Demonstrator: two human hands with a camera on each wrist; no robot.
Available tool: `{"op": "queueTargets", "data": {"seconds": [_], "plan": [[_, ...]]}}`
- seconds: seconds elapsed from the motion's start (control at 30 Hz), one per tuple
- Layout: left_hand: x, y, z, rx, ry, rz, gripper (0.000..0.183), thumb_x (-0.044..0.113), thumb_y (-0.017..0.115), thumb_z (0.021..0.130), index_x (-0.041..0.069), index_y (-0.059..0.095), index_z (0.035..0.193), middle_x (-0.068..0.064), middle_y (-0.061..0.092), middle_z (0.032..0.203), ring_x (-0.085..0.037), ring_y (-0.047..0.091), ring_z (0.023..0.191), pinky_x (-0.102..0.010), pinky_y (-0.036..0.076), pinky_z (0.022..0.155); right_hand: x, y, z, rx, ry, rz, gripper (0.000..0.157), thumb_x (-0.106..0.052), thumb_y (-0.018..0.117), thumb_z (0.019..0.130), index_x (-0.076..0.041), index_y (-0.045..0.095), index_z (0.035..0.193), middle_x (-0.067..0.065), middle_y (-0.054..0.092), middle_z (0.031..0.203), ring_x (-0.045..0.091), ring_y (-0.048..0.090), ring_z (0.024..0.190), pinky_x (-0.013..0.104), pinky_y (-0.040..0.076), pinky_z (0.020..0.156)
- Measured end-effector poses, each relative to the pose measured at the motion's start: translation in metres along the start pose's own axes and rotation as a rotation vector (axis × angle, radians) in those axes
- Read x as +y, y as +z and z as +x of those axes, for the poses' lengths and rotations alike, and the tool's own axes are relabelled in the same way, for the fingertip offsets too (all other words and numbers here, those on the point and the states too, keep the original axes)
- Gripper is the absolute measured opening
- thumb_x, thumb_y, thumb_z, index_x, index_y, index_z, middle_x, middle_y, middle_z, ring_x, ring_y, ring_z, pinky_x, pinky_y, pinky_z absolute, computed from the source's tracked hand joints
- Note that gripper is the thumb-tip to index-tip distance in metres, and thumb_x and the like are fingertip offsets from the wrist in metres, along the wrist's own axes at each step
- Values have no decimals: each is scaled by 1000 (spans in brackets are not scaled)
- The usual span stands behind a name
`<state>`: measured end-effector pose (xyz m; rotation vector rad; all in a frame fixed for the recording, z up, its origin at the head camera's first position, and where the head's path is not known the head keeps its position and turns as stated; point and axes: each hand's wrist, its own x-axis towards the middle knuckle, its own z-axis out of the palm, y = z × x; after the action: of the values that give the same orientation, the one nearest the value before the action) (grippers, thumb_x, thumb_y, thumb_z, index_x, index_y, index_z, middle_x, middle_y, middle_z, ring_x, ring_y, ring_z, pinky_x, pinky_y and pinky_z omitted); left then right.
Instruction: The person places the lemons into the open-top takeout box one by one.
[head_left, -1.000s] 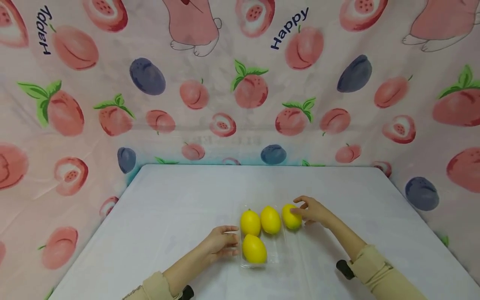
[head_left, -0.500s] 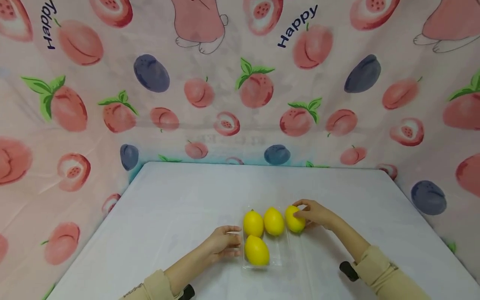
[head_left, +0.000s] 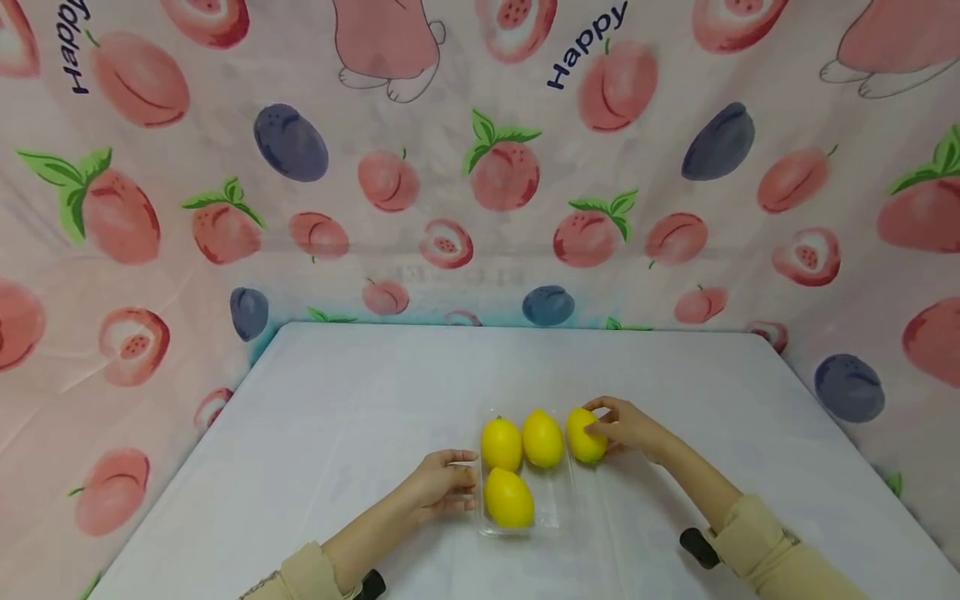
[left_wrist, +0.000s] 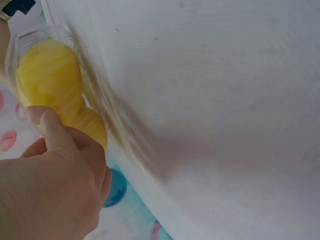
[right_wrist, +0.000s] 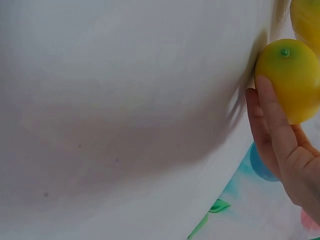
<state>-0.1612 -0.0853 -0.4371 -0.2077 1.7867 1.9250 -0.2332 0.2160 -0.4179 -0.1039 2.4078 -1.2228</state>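
A clear plastic box (head_left: pixel 547 508) holds three yellow lemons: two lemons (head_left: pixel 501 444) (head_left: pixel 542 438) side by side at the far end and one lemon (head_left: pixel 509 498) at the near left. My left hand (head_left: pixel 442 483) touches the box's left wall from outside, its fingers fairly straight and spread along it; the left wrist view shows the fingertips right at the plastic. Just beyond the right wall is another lemon (head_left: pixel 585 437), gripped by my right hand (head_left: pixel 628 428). In the right wrist view, fingers (right_wrist: pixel 274 110) lie along this lemon's side, below its green tip.
A white table (head_left: pixel 360 392) spreads around the box. Behind it and at both sides hangs a pink cloth (head_left: pixel 420 133) printed with fruit. A dark wrist strap piece (head_left: pixel 699 547) shows under the right sleeve.
The right hand's raised fingers have come down onto the lemon and now wrap it more closely. The left hand and the box stay together; the whole head view shifts slightly.
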Motion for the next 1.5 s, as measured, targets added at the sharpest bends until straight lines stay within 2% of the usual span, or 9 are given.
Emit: {"op": "queueTargets", "data": {"seconds": [0.17, 0.47, 0.77, 0.93, 1.17, 1.37, 1.5], "plan": [[-1, 1, -2, -17, -2, -12, 39, -2, 54, 90, -7, 41, 127, 0, 52, 83, -10, 54, 70, -24, 58, 65, 2, 1, -8, 25, -21, -8, 46, -19, 60, 90, 2, 45, 128, 26, 51, 111, 22, 57, 82, 37, 59, 71], [-4, 3, -2, -11, -3, -31, 38, -3, 54, 89, -7, 42, 125, 0, 52, 83, -10, 54, 70, -24, 58, 64, 5, 0, -28, 58, -54, 66, 45, -19, 59, 91, 2, 45, 128, 20, 52, 105, 19, 57, 80, 37, 60, 70], [-6, 4, -1, 9, -9, 6, 41, -2, 56, 89, -7, 42, 127, -1, 52, 84, -12, 54, 72, -27, 59, 67, 3, 2, -50, 29, -103, 118, 47, -21, 61, 91, 1, 44, 129, 14, 50, 99, 20, 56, 81, 38, 60, 72], [-6, 4, -2, 12, -9, 8, 42, 0, 57, 89, -7, 42, 128, -1, 52, 85, -12, 54, 73, -28, 59, 68, -7, 12, -54, 2, -124, 104, 49, -26, 63, 90, -1, 46, 128, 15, 50, 101, 20, 56, 81, 37, 60, 70], [-7, 1, -2, 24, -10, -3, 41, -1, 57, 89, -7, 43, 127, -2, 52, 86, -13, 54, 75, -29, 60, 69, -24, 29, -62, -60, -203, 62, 47, -25, 64, 89, -1, 47, 125, 16, 51, 103, 19, 57, 75, 35, 60, 66], [-1, 0, -2, 32, 5, -6, 41, 0, 58, 89, -7, 44, 127, -2, 52, 86, -13, 54, 74, -29, 60, 69, -32, 35, -66, -54, -260, 6, 47, -26, 63, 90, -7, 47, 129, 18, 51, 106, 18, 57, 73, 32, 58, 64], [-1, -1, -2, 13, 1, 4, 41, 0, 57, 90, -7, 44, 127, -2, 52, 86, -13, 54, 74, -28, 59, 69, -34, 39, -68, -38, -287, -37, 47, -28, 63, 90, -7, 49, 130, 17, 52, 104, 17, 57, 74, 30, 58, 61]]}}
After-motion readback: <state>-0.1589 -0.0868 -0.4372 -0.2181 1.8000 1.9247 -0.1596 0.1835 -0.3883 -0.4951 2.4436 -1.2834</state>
